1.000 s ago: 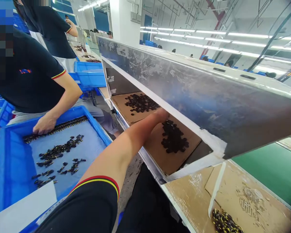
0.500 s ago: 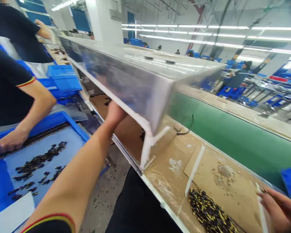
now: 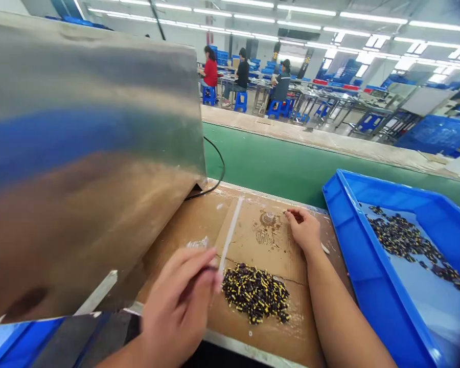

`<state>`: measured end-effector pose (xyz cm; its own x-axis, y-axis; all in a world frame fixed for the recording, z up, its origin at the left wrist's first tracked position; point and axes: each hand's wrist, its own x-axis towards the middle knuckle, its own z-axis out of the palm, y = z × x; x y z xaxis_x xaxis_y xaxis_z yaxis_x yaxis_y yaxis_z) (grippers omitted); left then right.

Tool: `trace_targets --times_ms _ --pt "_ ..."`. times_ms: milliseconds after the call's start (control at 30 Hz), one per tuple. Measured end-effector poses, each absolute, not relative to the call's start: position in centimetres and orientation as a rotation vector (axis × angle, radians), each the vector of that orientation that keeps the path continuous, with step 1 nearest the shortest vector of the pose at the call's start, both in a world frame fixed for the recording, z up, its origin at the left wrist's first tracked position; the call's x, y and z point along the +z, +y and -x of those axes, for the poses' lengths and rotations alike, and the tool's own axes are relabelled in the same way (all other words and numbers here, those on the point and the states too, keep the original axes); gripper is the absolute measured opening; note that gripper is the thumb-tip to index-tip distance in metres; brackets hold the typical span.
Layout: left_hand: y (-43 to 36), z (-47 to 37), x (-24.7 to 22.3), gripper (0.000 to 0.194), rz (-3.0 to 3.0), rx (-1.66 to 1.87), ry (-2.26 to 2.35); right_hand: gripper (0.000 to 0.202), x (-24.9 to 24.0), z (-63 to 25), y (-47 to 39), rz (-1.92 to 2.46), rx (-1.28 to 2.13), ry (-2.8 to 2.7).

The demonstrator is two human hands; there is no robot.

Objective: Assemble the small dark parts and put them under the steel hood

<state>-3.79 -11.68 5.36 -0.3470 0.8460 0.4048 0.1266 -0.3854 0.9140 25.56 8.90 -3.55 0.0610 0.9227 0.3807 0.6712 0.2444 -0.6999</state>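
Note:
My left hand (image 3: 180, 301), slightly blurred, hovers at the left edge of a pile of small black-and-yellow parts (image 3: 255, 292). Its fingers are loosely curled, with thumb and index tips apart and nothing visible between them. Beyond the pile, my right hand (image 3: 305, 229) pinches a small dark part (image 3: 285, 212) in its fingertips, over the brown cardboard (image 3: 249, 250) that covers the bench. Next to that hand is a stained patch (image 3: 268, 219) of what looks like dried residue. A white strip (image 3: 232, 230) runs across the cardboard on the left.
A large metal cover (image 3: 99, 128) stands close on the left, a black cable (image 3: 223, 163) beside it. To the right is a blue bin (image 3: 341, 230) holding similar parts (image 3: 402, 237). A green belt (image 3: 260, 158) runs behind the bench; several people sit farther back.
My left hand has come out from beneath the metal cover and over to the pile. The view has swung right, bringing the blue bin into sight. My right hand still pinches.

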Motion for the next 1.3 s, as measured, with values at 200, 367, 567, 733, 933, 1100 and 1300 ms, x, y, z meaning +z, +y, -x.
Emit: trace_targets --times_ms 200,367,567,733,933,1100,1300 --pt "-0.8 -1.5 2.1 0.028 -0.966 1.414 1.028 0.022 -3.7 -26.7 8.9 1.518 0.338 -1.794" --pt "1.9 -1.9 -1.4 0.036 -0.947 1.412 1.073 0.022 -3.3 -26.2 8.7 1.558 0.346 -1.739" --pt "1.5 -1.7 -2.5 0.039 -0.975 1.319 1.158 0.025 -3.2 -24.2 8.8 1.337 0.639 -1.532" --pt "1.4 -1.7 -1.6 0.036 -0.982 1.306 1.148 0.030 -3.3 -23.8 8.7 1.348 0.654 -1.569" --pt "1.1 -1.6 -1.8 0.040 -0.929 1.352 1.104 0.029 -3.1 -23.5 8.2 1.369 0.497 -1.500" --pt "1.1 -1.6 -1.7 0.032 -0.908 1.366 1.052 0.032 -3.4 -23.0 8.0 1.321 0.454 -1.526" --pt "0.8 -1.8 -1.2 0.025 -0.937 1.349 1.072 0.024 -3.4 -22.6 7.6 1.264 0.414 -1.487"
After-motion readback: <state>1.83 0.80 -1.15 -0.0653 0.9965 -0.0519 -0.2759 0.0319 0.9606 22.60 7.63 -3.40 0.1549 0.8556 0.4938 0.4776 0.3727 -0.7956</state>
